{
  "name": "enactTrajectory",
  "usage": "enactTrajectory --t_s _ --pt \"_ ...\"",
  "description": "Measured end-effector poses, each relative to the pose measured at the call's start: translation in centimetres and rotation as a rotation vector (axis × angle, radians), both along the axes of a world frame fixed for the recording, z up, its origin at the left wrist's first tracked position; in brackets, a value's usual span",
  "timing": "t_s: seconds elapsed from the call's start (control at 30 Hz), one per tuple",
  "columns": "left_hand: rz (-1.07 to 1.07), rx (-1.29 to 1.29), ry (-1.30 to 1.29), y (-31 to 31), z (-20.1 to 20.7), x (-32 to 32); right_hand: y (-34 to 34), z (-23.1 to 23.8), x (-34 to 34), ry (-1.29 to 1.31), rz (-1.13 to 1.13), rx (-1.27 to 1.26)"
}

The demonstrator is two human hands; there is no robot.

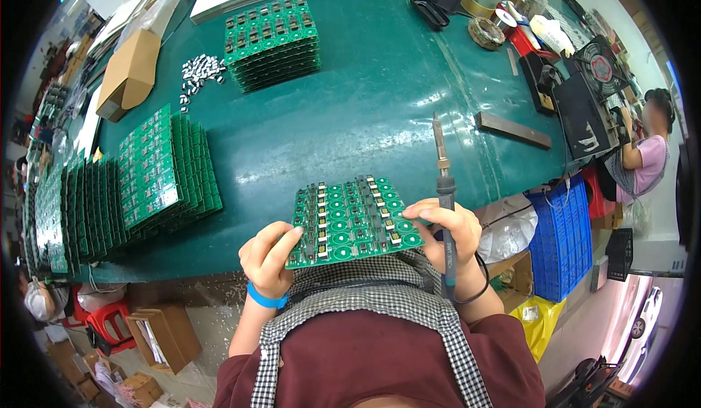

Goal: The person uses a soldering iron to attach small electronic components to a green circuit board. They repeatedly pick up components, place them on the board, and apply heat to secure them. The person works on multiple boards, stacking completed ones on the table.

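Observation:
A green circuit board panel [355, 218] with rows of small parts is held up in front of my chest. Its left edge is pinched by my left hand [267, 256], thumb on top. My right hand [454, 234] grips the right edge between thumb and fingers. That same hand also carries a soldering iron [446, 189], its tip pointing away over the table and its cord hanging by my wrist. Farther off lies a stack of similar boards [272, 39], with a scatter of small black-and-white parts [202, 72] to its left.
Rows of upright boards [150, 167] stand at the left of the green table [314, 127]. An open cardboard box [130, 76] sits behind them. A metal bar [513, 130], solder spools [486, 33] and a black fan [600, 65] are on the right. Another person [646, 152] works beyond.

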State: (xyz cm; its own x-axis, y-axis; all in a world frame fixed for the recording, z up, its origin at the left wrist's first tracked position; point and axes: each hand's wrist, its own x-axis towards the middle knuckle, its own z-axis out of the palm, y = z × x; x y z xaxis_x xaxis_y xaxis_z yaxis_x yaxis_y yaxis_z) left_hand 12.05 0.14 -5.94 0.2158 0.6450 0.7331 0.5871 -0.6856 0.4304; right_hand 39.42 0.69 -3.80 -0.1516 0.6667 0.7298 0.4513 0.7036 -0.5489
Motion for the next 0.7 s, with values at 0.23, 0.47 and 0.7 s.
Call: enactTrajectory --t_s 0.23,0.47,0.7 --pt "-0.061 0.086 0.149 -1.1 -0.7 -1.3 -1.5 -0.6 0.8 -0.075 0.093 -0.094" --pt "-0.073 0.067 0.2 -1.8 -1.1 -1.7 -1.7 -1.2 0.8 -0.022 0.097 -0.068" --pt "-0.076 0.071 0.198 -2.0 -1.4 -1.7 -1.3 -1.0 0.3 0.01 0.154 -0.134"
